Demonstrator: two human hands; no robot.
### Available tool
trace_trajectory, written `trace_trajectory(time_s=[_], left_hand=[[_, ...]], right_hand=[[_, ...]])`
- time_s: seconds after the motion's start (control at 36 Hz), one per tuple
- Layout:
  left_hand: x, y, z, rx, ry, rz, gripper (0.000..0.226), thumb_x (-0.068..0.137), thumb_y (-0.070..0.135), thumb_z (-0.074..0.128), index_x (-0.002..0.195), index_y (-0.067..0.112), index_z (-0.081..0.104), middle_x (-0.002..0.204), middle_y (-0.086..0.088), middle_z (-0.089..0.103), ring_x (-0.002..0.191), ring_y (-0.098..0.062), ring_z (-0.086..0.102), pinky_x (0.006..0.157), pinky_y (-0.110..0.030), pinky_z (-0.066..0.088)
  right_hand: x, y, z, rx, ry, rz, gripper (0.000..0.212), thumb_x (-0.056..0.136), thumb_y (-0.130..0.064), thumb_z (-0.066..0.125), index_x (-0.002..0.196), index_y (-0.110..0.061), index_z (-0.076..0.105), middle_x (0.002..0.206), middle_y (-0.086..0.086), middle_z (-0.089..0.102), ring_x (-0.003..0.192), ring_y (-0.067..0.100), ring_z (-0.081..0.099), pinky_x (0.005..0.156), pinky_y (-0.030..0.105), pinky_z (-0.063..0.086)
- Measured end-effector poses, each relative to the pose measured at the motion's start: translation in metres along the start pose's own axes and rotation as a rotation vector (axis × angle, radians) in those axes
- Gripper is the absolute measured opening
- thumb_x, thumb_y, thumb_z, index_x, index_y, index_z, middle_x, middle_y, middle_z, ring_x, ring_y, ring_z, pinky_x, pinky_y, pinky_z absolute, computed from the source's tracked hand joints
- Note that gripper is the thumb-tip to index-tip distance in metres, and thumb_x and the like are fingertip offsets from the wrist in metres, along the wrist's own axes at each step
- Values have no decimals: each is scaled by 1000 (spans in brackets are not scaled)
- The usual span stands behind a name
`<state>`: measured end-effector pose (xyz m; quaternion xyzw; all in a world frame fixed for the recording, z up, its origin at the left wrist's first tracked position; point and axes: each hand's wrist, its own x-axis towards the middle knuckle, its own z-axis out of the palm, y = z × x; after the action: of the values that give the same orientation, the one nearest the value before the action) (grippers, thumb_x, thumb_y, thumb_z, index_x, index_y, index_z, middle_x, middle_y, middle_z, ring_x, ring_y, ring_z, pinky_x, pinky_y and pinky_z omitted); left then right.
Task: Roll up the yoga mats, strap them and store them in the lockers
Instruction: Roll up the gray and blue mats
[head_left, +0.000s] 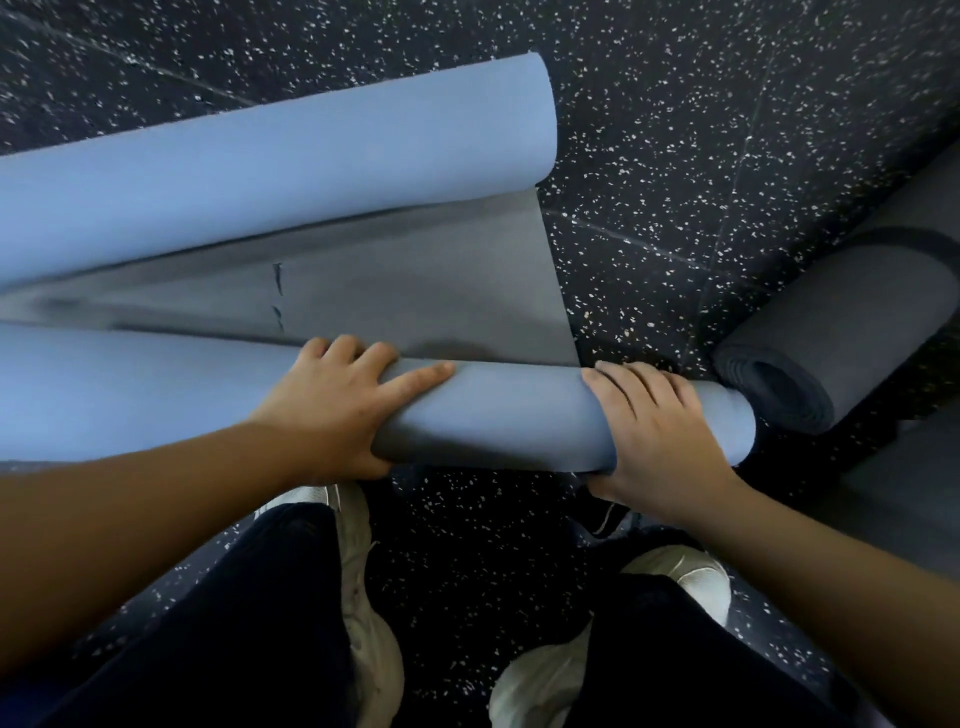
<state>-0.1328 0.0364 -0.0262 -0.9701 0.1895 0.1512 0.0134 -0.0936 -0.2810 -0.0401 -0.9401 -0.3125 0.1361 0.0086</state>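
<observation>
From the left side of my view, the blue yoga mat (218, 171) lies on the speckled floor (701, 130), and it is curled at both ends: one roll far from me, one roll near me, with a flat dark grey strip (363, 296) of its inner face between them. That far curl is my first worry. If I keep rolling the near part forward, the two rolls will meet, and I think the far end may tuck in crooked or make a bump.

My left hand (343, 400) rests on top of the near roll (498, 421), fingers spread and mostly straight, thumb below at the near side; it presses more than it grips. If it only presses, the roll may loosen under it and become wide.

Further right, my right hand (660, 431) wraps the roll near its end, fingers curled over the top and thumb under. Here the grip is firm. Because one hand holds and the other pushes, the roll could go uneven and the end could come out like a cone.

At the far right a dark grey rolled mat (852, 332) lies just beside the end of my roll, and the roll may bump it. I see no strap and no lockers.
</observation>
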Motion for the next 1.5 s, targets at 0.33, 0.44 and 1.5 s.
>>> trace_trajectory(time_s=[0.33, 0.44, 1.5], left_hand=[[16, -9, -2, -63, -113, -48, 100, 67, 92, -7, 148, 43, 25, 120, -6, 58, 102, -31, 58, 85, -42, 43], [25, -13, -3, -100, -67, -41, 92, 79, 86, 4, 141, 33, 46, 115, -7, 62, 95, -34, 62, 79, -43, 48], [37, -6, -6, 28, 67, 74, 119, 41, 58, 86, 143, 33, 32, 121, -21, 55, 96, -42, 57, 79, -50, 47]], right_hand=[[13, 5, -5, 44, 18, -29, 85, 68, -79, 44, 121, -13, 44, 121, 11, 52, 110, 31, 48, 96, 42, 31], [17, 7, -9, 46, 46, -12, 85, 73, -76, 41, 127, -10, 51, 119, 9, 50, 109, 27, 43, 95, 41, 29], [30, 50, -27, 114, -136, 499, 85, 85, -70, 8, 144, -16, 36, 149, 13, 36, 142, 38, 21, 116, 59, 10]])
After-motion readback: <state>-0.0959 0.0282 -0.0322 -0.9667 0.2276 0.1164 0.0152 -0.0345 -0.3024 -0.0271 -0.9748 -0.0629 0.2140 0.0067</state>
